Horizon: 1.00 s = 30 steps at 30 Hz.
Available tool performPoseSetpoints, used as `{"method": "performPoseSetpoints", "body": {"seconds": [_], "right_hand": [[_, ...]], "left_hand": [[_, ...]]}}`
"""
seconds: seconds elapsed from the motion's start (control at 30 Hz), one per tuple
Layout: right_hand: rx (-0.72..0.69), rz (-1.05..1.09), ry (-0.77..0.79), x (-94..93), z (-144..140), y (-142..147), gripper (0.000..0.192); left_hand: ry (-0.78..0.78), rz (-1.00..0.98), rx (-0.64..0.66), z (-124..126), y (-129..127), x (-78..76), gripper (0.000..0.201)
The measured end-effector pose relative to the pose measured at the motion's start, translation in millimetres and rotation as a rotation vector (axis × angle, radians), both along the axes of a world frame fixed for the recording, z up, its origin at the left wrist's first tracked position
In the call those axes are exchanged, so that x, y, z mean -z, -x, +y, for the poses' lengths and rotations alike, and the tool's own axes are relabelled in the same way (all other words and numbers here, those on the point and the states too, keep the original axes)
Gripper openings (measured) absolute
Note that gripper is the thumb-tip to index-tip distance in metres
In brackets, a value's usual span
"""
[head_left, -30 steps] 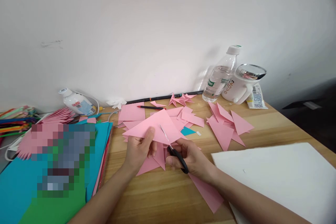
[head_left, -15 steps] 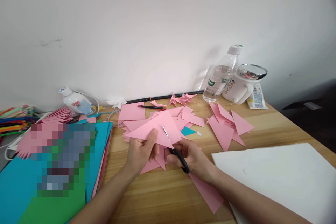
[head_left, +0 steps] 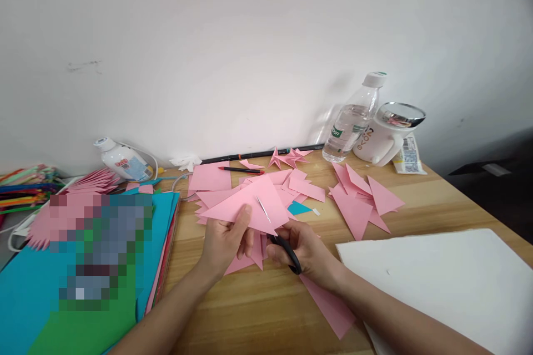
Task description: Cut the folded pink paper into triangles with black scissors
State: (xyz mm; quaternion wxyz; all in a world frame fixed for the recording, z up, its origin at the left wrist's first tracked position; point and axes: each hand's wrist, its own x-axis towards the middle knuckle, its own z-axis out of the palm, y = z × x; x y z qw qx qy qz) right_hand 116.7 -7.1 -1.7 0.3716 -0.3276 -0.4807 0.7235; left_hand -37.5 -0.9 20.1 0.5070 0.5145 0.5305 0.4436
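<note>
Between thumb and fingers, my left hand (head_left: 228, 244) pinches a pink sheet of paper (head_left: 233, 205) above the table. Black-handled scissors (head_left: 287, 250) are gripped in my right hand (head_left: 306, 247). One blade lies over the paper's upper face, pointing up and left, and the other is hidden beneath the sheet. Under and behind the held sheet is a heap of cut pink paper pieces (head_left: 306, 188). Another pink strip (head_left: 328, 308) lies partly below my right forearm.
A white board (head_left: 433, 283) lies at right, near pink triangles (head_left: 353, 211). Behind them stand a water bottle (head_left: 347, 127) and a white mug (head_left: 377, 136). Coloured sheets (head_left: 160, 244) are stacked at left. A red-black pencil (head_left: 241, 170) lies by the wall.
Almost nothing differs. The whole view has shifted very slightly, while both hands, the paper and the scissors keep nearly the same positions.
</note>
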Motion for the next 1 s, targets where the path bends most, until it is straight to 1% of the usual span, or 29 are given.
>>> {"method": "performPoseSetpoints", "body": {"seconds": [0.4,0.67,1.0], "right_hand": [[0.024,-0.074,-0.009,-0.1,0.5,0.5,0.034],[0.032,-0.111,-0.019,1.6,0.5,0.4,0.033],[0.045,-0.081,-0.014,5.4,0.8,0.2,0.03]], "left_hand": [[-0.009,-0.029,0.008,0.3,1.4,4.5,0.042],[-0.007,-0.042,0.0,0.2,-0.2,0.9,0.042],[-0.012,-0.068,0.007,0.4,0.8,4.1,0.043]]}}
